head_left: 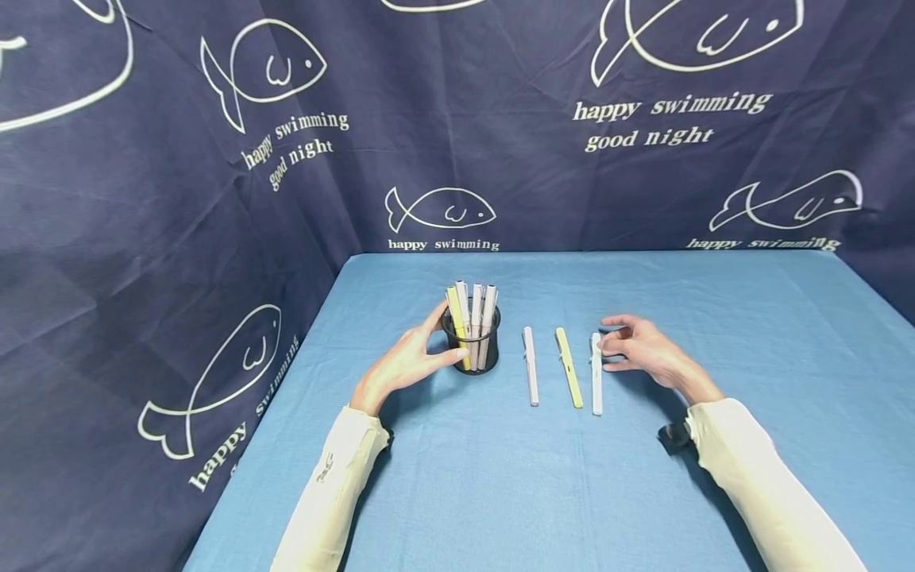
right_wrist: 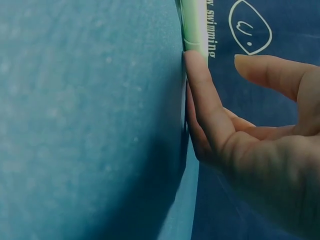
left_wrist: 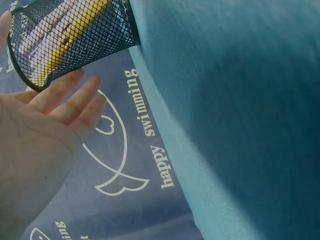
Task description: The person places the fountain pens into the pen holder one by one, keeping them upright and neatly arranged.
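A black mesh pen holder [head_left: 488,359] stands upright on the table, with several pens [head_left: 476,306] in it, one of them yellow and the others pale. My left hand [head_left: 409,361] holds the holder from its left side, thumb across the front and fingers behind. In the left wrist view the mesh wall [left_wrist: 95,47] lies between thumb and fingers. To the right of it, a pale pink pen [head_left: 530,369], a yellow pen [head_left: 569,369] and a white pen [head_left: 596,385] lie in a row. My right hand [head_left: 639,347] has its fingertips at the white pen's upper part; in the right wrist view the thumb [right_wrist: 270,72] stands apart.
A blue cloth [head_left: 500,492] covers the table. Dark blue curtains [head_left: 536,175] with white fish drawings and lettering hang behind it and along the left side. A dark wrist strap piece [head_left: 674,437] shows below the right sleeve.
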`<state>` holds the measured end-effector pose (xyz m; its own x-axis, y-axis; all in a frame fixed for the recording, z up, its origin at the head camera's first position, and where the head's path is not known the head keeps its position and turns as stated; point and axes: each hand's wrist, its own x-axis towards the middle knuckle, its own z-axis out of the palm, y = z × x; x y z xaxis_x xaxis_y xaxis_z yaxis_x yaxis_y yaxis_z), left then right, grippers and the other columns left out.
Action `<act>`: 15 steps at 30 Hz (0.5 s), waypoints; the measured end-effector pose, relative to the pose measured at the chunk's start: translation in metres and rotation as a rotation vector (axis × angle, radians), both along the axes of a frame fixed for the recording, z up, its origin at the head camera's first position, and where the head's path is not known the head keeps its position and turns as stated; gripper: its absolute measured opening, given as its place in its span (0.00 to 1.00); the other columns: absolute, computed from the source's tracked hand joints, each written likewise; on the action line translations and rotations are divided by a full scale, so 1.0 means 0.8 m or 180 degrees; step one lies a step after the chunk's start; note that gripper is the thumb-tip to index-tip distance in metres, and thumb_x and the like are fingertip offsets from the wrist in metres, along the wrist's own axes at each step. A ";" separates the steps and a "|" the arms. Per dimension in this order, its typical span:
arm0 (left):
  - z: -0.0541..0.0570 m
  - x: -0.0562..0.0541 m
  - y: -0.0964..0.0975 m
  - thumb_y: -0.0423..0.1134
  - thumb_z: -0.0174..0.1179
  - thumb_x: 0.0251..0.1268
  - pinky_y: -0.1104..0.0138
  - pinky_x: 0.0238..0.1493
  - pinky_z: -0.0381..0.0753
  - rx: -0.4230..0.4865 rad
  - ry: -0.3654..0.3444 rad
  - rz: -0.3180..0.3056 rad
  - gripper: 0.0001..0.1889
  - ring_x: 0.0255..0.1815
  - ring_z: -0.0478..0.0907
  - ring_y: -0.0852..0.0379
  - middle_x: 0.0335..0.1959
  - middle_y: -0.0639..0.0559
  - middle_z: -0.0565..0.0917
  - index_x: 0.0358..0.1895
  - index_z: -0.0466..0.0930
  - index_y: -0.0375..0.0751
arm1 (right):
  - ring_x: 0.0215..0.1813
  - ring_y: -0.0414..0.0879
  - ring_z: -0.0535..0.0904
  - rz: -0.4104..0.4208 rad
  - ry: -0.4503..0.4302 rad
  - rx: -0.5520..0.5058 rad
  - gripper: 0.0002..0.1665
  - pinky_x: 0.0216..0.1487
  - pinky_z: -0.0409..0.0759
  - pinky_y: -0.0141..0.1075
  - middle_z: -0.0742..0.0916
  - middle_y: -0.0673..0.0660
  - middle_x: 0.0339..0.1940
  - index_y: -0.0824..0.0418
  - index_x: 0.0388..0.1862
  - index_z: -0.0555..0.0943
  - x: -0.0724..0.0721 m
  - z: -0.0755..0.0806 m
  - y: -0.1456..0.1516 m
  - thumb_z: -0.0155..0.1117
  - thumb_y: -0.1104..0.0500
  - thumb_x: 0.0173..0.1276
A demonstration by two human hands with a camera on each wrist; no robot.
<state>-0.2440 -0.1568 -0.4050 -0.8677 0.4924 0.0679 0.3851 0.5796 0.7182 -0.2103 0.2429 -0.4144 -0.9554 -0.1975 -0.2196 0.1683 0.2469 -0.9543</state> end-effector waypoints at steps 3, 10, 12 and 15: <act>-0.001 0.000 0.000 0.64 0.66 0.67 0.47 0.72 0.64 -0.0013 0.0016 0.0003 0.51 0.75 0.66 0.50 0.72 0.43 0.74 0.85 0.43 0.67 | 0.49 0.46 0.81 0.0034 -0.0009 0.0099 0.39 0.53 0.84 0.47 0.76 0.68 0.53 0.81 0.78 0.50 -0.002 0.001 -0.002 0.56 0.72 0.76; 0.000 0.000 0.000 0.62 0.66 0.67 0.48 0.71 0.65 -0.0025 0.0066 0.0005 0.51 0.74 0.68 0.49 0.71 0.43 0.75 0.85 0.43 0.66 | 0.52 0.51 0.82 0.0067 -0.0081 0.0300 0.39 0.54 0.84 0.48 0.75 0.66 0.49 0.80 0.78 0.53 -0.006 0.002 -0.005 0.59 0.71 0.75; 0.000 -0.001 0.000 0.62 0.66 0.67 0.48 0.71 0.65 -0.0019 0.0073 -0.0007 0.51 0.74 0.68 0.50 0.71 0.43 0.76 0.85 0.43 0.66 | 0.51 0.52 0.82 0.0083 -0.0084 0.0327 0.39 0.54 0.84 0.49 0.75 0.65 0.48 0.80 0.78 0.53 -0.006 0.002 -0.006 0.59 0.71 0.75; -0.001 -0.001 -0.001 0.62 0.66 0.67 0.49 0.71 0.65 -0.0024 0.0077 -0.0008 0.51 0.74 0.68 0.51 0.71 0.44 0.76 0.85 0.43 0.67 | 0.49 0.52 0.83 0.0111 -0.0056 0.0377 0.39 0.53 0.84 0.49 0.77 0.66 0.47 0.81 0.77 0.54 -0.007 0.001 -0.008 0.59 0.72 0.75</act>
<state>-0.2447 -0.1573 -0.4058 -0.8647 0.4951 0.0852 0.4038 0.5840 0.7042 -0.2158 0.2368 -0.4134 -0.9442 -0.2022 -0.2599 0.1740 0.3637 -0.9151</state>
